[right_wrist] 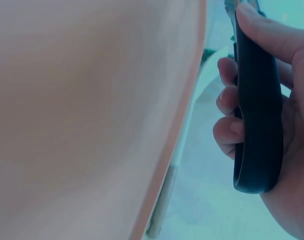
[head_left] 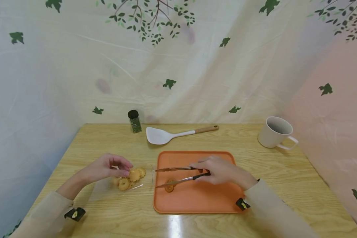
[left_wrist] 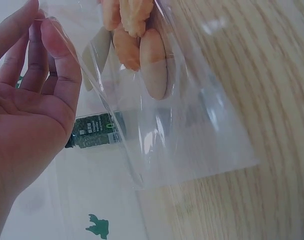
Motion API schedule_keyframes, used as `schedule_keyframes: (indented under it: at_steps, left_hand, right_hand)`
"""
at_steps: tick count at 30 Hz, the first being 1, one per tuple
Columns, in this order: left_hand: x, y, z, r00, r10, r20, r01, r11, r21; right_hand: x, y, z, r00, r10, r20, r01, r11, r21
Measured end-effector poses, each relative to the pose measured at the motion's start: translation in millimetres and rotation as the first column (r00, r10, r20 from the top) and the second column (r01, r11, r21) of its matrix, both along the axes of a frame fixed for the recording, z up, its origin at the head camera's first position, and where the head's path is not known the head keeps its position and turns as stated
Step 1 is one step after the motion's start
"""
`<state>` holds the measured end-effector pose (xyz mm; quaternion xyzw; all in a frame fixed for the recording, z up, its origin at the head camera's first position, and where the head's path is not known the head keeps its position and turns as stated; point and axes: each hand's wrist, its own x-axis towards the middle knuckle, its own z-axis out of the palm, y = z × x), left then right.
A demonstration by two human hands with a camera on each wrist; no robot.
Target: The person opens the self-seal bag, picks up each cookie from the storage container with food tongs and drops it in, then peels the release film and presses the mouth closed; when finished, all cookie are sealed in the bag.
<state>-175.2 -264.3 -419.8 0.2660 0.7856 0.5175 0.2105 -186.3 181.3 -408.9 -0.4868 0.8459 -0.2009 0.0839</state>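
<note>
My left hand (head_left: 111, 168) pinches the edge of a clear plastic bag (left_wrist: 192, 135) between thumb and fingers. Several golden cookies (head_left: 135, 175) sit inside the bag, left of an orange tray (head_left: 202, 201). In the right hand (head_left: 218, 169) is a pair of tongs (head_left: 181, 180) with black handles, and in the right wrist view the fingers curl round a black handle (right_wrist: 259, 110). The tongs' arms are spread apart over the tray, tips pointing left toward the bag. A ring-shaped cookie (head_left: 169, 188) lies on the tray's left part, overlapped by the nearer arm of the tongs.
Behind the tray lies a white spatula (head_left: 159, 136) with a wooden handle. A spice jar (head_left: 135, 122) with a black lid stands to its left. At the back right is a white mug (head_left: 270, 135). A leaf-patterned cloth (head_left: 196, 72) hangs behind the wooden table (head_left: 244, 142).
</note>
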Motion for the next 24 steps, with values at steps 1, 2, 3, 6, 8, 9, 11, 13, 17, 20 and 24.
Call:
schedule_keyframes:
  at_steps: [1, 2, 3, 6, 8, 9, 11, 13, 17, 20, 24]
  left_hand:
    - [0.0, -0.1, 0.2, 1.0, 0.0, 0.0, 0.0, 1.0, -0.002]
    - [0.0, -0.3, 0.4, 1.0, -0.001, -0.001, 0.001, 1.0, -0.003]
    - [0.0, -0.3, 0.4, 1.0, -0.003, -0.001, 0.003, 1.0, -0.001]
    - [-0.2, -0.5, -0.1, 1.0, -0.006, -0.005, 0.006, 1.0, 0.001]
    - [-0.2, -0.4, -0.5, 1.0, -0.008, -0.004, 0.008, 1.0, 0.005]
    - [-0.1, -0.3, -0.6, 1.0, -0.008, -0.001, 0.008, 1.0, 0.008]
    - [0.1, 0.0, -0.7, 1.0, -0.01, -0.002, 0.01, 1.0, 0.011]
    - [0.3, 0.2, -0.9, 1.0, -0.012, -0.001, 0.012, 1.0, 0.014]
    - [0.2, -0.3, -1.3, 1.0, -0.015, -0.003, 0.015, 1.0, 0.017]
    - [0.1, -0.7, -1.3, 1.0, -0.014, -0.005, 0.014, 1.0, 0.015]
    - [0.0, -1.2, -0.8, 1.0, -0.011, 0.002, 0.011, 1.0, 0.013]
  right_hand:
    - [0.4, 5, -0.8, 1.0, 0.004, 0.003, -0.004, 1.0, 0.006]
    - [0.5, 9, -1.9, 1.0, 0.006, 0.004, -0.006, 1.0, 0.013]
    - [0.5, 12, -3.0, 1.0, 0.006, 0.008, -0.006, 1.0, 0.019]
    - [-0.9, 21, -7.5, 1.0, -0.006, 0.013, 0.005, 0.999, 0.047]
    - [-2.4, 24, -10.7, 1.0, -0.012, 0.018, 0.011, 0.998, 0.061]
    - [-3.1, 26, -12.1, 1.0, -0.015, 0.021, 0.013, 0.998, 0.067]
    - [-4.3, 27, -15.0, 0.999, -0.021, 0.03, 0.018, 0.997, 0.079]
    - [-5.0, 28, -16.8, 0.999, -0.026, 0.043, 0.022, 0.996, 0.088]
    - [-6.5, 29, -18.9, 0.997, -0.03, 0.068, 0.023, 0.994, 0.104]
    - [-7.7, 29, -19.7, 0.997, -0.01, 0.071, 0.003, 0.995, 0.097]
    - [-8.4, 29, -20.8, 0.998, 0.035, 0.049, -0.038, 0.997, 0.062]
